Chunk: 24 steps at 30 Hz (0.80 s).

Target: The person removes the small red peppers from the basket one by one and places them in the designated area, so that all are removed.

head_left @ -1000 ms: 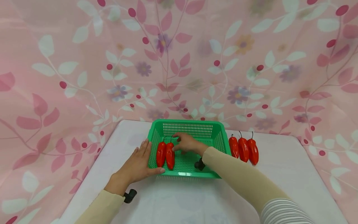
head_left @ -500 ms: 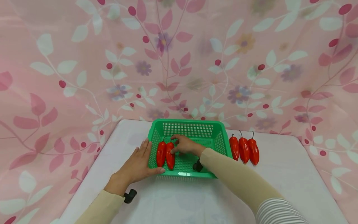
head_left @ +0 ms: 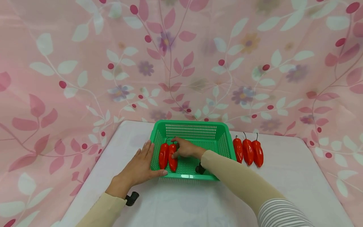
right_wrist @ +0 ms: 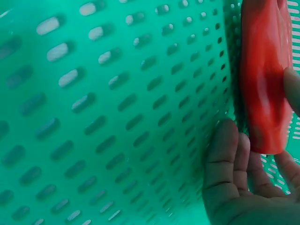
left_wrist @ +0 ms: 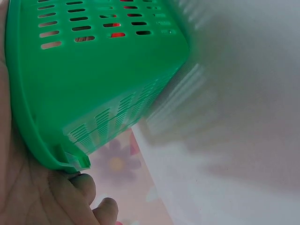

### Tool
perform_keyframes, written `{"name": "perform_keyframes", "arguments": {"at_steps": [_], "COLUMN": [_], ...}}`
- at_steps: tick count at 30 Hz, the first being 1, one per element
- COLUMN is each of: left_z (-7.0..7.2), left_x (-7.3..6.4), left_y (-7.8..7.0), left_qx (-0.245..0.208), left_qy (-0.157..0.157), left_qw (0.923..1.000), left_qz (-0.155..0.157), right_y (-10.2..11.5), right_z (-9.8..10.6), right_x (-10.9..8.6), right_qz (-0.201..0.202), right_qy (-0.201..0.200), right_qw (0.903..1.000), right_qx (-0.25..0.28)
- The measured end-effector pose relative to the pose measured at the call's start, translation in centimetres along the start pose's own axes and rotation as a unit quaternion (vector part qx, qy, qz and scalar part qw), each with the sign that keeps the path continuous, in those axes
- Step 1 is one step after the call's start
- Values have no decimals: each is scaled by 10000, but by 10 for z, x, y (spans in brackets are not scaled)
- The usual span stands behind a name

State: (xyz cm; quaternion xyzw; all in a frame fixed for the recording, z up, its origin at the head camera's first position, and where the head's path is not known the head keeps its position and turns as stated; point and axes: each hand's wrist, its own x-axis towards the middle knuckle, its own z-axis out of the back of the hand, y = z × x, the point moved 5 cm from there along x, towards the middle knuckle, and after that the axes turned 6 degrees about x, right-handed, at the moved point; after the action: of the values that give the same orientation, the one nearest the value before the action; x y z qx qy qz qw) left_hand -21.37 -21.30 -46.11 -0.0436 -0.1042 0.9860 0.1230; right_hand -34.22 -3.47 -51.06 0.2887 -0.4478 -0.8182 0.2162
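Inside a green slotted plastic basket (head_left: 193,176), two long glossy red peppers lie side by side at the left, stems toward the back. My right hand (head_left: 187,148) reaches in and holds the right-hand red pepper (head_left: 172,162) near its stem end. In the right wrist view, the thumb (right_wrist: 293,89) touches that pepper's side and the other fingers are at its end. The left red pepper (head_left: 163,156) lies against it. My left hand (head_left: 139,167) rests on the basket's left rim, fingers extended, thumb along the front corner. In the left wrist view, its palm lies along the rim.
Three more red peppers (head_left: 248,153) lie in a row on the white table (head_left: 187,201), just right of the basket. A pink floral cloth (head_left: 181,63) hangs behind the table. Each wrist carries a small black camera mount (head_left: 132,199).
My right hand has shifted slightly left, its thumb and index finger now further over the right-hand pepper. The left hand, the basket and the peppers stay in place.
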Motion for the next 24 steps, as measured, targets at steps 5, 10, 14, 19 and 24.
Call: {"name": "perform_keyframes", "arguments": {"at_steps": [5, 10, 14, 19, 24], "left_z": [1, 1, 2, 3, 3], "left_x": [-1, -1, -1, -1, -3], "left_y": [0, 0, 0, -1, -2], "left_qx": [-1, 6, -1, -48, -87], "left_qy": [-30, 23, 65, 53, 43], "left_qw": [10000, 10000, 10000, 10000, 10000], "left_qz": [-2, 9, 23, 17, 22], "right_y": [7, 11, 9, 7, 6], "right_z": [0, 0, 2, 7, 12], "right_x": [0, -4, -7, -10, -11], "right_qz": [362, 428, 287, 224, 275], "right_qy": [6, -47, -167, -253, -324], "right_qw": [9991, 9991, 9992, 9986, 9980], "right_qx": [-208, 20, 243, 394, 465]}}
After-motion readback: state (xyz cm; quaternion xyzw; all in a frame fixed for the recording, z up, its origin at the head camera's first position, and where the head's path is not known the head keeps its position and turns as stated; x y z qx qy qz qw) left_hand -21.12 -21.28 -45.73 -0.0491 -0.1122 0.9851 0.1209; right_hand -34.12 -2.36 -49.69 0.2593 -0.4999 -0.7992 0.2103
